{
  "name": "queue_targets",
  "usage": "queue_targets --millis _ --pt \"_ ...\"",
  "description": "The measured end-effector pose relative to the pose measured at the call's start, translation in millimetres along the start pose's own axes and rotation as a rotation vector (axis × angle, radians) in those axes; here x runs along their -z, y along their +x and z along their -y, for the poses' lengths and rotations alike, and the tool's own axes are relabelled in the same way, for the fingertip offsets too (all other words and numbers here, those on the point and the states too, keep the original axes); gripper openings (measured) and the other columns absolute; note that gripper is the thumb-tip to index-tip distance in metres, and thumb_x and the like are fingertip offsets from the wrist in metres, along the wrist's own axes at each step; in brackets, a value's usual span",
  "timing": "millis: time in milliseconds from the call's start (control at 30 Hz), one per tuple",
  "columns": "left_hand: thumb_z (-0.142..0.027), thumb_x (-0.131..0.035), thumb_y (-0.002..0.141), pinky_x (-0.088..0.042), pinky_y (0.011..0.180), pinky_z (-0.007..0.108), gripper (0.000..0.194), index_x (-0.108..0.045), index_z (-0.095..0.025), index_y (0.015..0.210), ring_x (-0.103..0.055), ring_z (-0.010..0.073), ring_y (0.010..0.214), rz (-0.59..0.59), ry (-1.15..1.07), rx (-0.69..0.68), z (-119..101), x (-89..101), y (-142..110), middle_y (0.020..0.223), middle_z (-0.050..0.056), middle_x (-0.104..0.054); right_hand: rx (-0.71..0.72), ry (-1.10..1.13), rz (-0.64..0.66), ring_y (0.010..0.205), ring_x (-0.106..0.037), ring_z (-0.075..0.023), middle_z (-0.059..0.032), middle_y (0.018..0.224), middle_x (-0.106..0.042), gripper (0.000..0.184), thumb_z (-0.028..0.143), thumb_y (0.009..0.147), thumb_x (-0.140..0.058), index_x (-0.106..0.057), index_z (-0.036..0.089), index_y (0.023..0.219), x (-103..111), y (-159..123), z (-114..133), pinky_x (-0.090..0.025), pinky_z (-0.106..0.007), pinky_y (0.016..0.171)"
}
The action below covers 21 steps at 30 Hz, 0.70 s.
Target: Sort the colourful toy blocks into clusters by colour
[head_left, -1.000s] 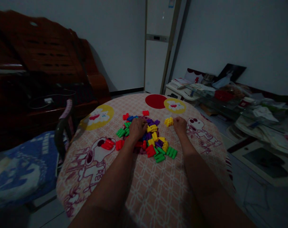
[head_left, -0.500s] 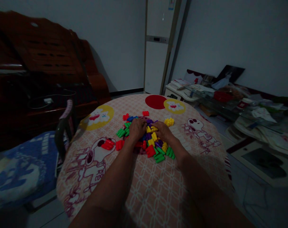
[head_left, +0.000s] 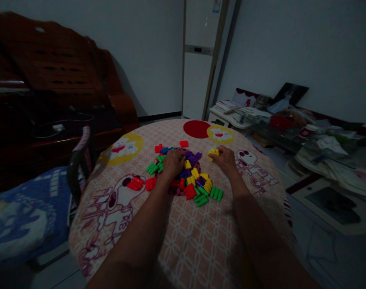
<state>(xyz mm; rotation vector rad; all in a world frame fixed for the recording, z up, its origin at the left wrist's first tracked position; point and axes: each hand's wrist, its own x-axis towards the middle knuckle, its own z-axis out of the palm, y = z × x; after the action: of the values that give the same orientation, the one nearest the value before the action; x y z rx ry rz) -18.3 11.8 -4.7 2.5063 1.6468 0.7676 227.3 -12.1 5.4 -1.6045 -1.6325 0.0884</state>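
A heap of colourful plastic building blocks lies mid-table, partly on a dark red patterned patch. My left hand [head_left: 173,163] rests over the heap's left part, its fingers curled downward; what they grip, if anything, is hidden. To the right of the heap, my right hand [head_left: 226,158] has thumb and fingers closed on a yellow block [head_left: 213,154]. Between the hands lie purple blocks [head_left: 192,157] and other yellow blocks [head_left: 195,173]. Nearer me are a red block [head_left: 190,191] and green blocks [head_left: 216,193]. More green blocks [head_left: 152,168] sit left of my left hand.
A patterned cloth covers the round table [head_left: 189,241]. Stray red blocks [head_left: 135,183] lie to the left. A chair with a blue cover [head_left: 50,200] stands at left, before a wooden bench [head_left: 59,72]. At right is a cluttered glass-topped cabinet [head_left: 291,136].
My right hand has moved right, away from the heap, and taken hold of the yellow block lying apart there. A yellow block now lies lower in the heap. My left hand stays in place.
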Motion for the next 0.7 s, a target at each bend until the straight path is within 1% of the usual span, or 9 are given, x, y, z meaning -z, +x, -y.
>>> queue_targets --millis 67,100,200,300,400,433,500,600,700 --pt "-0.022 -0.052 0.091 -0.047 0.095 0.041 0.025 -0.075 -0.017 0.098 -0.064 0.0273 0.102 0.007 0.003 0.005 -1.5 1.6 0.1 0.107 0.011 -0.073 -0.128 0.005 -0.122 0.059 -0.047 -0.0139 0.0041 0.058 -0.053 0.030 0.042 0.070 -0.074 -0.055 0.020 0.064 7.6 3.1 -17.0 -0.036 -0.027 0.059" --pt "-0.022 -0.052 0.091 -0.046 0.095 0.041 0.025 -0.075 -0.017 0.099 -0.064 0.0273 0.103 0.008 0.003 0.004 -1.9 2.0 0.1 0.107 0.012 -0.073 -0.195 0.010 -0.157 0.058 -0.049 -0.0150 0.0033 0.057 -0.054 0.030 0.043 0.070 -0.072 -0.054 0.021 0.063 10.0 3.6 -25.2 -0.037 -0.027 0.058" --pt "-0.023 -0.051 0.092 -0.047 0.094 0.041 0.025 -0.075 -0.017 0.098 -0.064 0.0275 0.103 0.005 0.006 -0.006 -1.6 1.5 0.2 0.108 0.012 -0.073 -0.331 -0.096 -0.176 0.062 -0.056 -0.0195 -0.0017 0.060 -0.061 0.027 0.043 0.070 -0.071 -0.059 0.020 0.065 13.6 0.3 -43.4 -0.042 -0.030 0.060" --pt "-0.024 -0.051 0.092 -0.047 0.094 0.042 0.026 -0.075 -0.016 0.097 -0.064 0.0283 0.101 0.008 0.016 -0.011 0.6 -0.9 0.5 0.106 0.012 -0.074 -0.332 -0.373 -0.104 0.076 -0.064 -0.0259 -0.0122 0.076 -0.069 0.029 0.044 0.072 -0.074 -0.067 0.017 0.075 16.9 -5.6 -48.8 -0.047 -0.034 0.070" --pt "-0.024 -0.051 0.092 -0.047 0.094 0.042 0.027 -0.075 -0.016 0.101 -0.064 0.0289 0.103 -0.005 0.007 0.002 2.7 -3.4 0.6 0.108 0.013 -0.073 -0.322 -0.510 0.024 0.085 -0.067 -0.0299 -0.0205 0.085 -0.072 0.038 0.050 0.084 -0.065 -0.072 0.013 0.079 21.5 -7.9 -46.8 -0.048 -0.036 0.076" --pt "-0.024 -0.051 0.092 -0.047 0.094 0.042 0.027 -0.075 -0.016 0.103 -0.064 0.0289 0.104 -0.010 0.001 0.005 3.1 -3.9 0.6 0.110 0.013 -0.073 -0.316 -0.520 0.057 0.086 -0.067 -0.0298 -0.0212 0.086 -0.072 0.040 0.049 0.089 -0.060 -0.073 0.013 0.080 22.9 -7.5 -45.8 -0.048 -0.036 0.077" --pt "-0.024 -0.051 0.091 -0.048 0.094 0.042 0.027 -0.074 -0.016 0.103 -0.063 0.0286 0.104 -0.007 -0.004 0.004 3.2 -3.9 0.6 0.111 0.013 -0.073 -0.300 -0.525 0.092 0.088 -0.068 -0.0282 -0.0206 0.089 -0.074 0.040 0.041 0.096 -0.050 -0.075 0.012 0.082 24.8 -6.1 -44.1 -0.047 -0.035 0.079" --pt "-0.023 -0.051 0.091 -0.048 0.095 0.041 0.027 -0.074 -0.016 0.103 -0.063 0.0278 0.104 0.010 0.006 0.002 1.7 -1.6 0.2 0.110 0.013 -0.073 -0.293 -0.520 0.106 0.090 -0.069 -0.0254 -0.0187 0.095 -0.075 0.034 0.027 0.095 -0.047 -0.077 0.011 0.089 24.7 -4.6 -41.0 -0.047 -0.032 0.080" --pt "-0.023 -0.051 0.091 -0.047 0.095 0.040 0.027 -0.074 -0.017 0.103 -0.064 0.0273 0.104 0.010 0.016 -0.003 -0.1 1.0 -0.5 0.109 0.012 -0.073 -0.286 -0.484 0.156 0.087 -0.069 -0.0241 -0.0171 0.092 -0.076 0.033 0.031 0.092 -0.051 -0.078 0.013 0.085 22.3 -4.6 -36.7 -0.046 -0.030 0.076"
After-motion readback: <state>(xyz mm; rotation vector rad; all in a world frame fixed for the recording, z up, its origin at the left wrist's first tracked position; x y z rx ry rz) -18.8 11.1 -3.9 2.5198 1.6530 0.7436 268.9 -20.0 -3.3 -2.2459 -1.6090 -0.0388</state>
